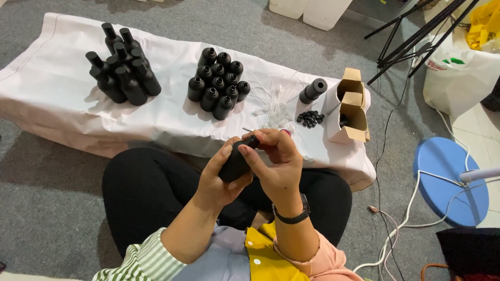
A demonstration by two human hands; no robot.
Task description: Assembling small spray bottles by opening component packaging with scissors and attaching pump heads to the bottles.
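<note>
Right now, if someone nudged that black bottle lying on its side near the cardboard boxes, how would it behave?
The lying bottle looks round-bodied, so it would probably roll across the white cloth. It seems small and open-mouthed, likely empty and light. Its matte surface suggests it would not be slippery, and it looks stiff rather than floppy.

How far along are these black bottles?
Looks done: the capped bottles standing in a cluster at the far left of the white cloth. In hand: the left hand holds a black bottle while the right hand works at its neck. Left: the open-necked bottles, one lying bottle and a pile of small black pieces.
</note>
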